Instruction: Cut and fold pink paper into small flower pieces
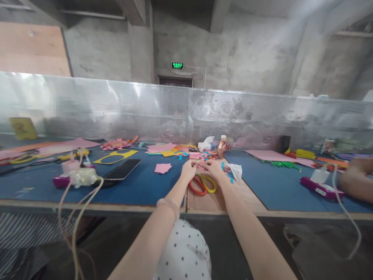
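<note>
My left hand (189, 170) and my right hand (215, 170) come close together over the bare wooden strip between the blue mats. Their fingers are closed on a small piece of pink paper (201, 166), mostly covered by the fingertips. Just below the hands lies a pair of scissors (198, 193) with one red and one yellow handle loop; its blades are hidden. Behind the hands sits a cluster of pink, blue and orange paper bits (207, 154). Beside my right forearm are blue paper scraps (227, 171) and a crumpled white tissue (236, 172).
A pink paper stack (162, 168), a black phone (124, 170) and a cut yellow sheet (128, 154) lie left. A bottle (222, 147) stands behind. Purple power strips with cables (320, 188) lie at both sides. Another person's hand (357, 177) is at far right. A perforated metal screen (157, 112) closes the back.
</note>
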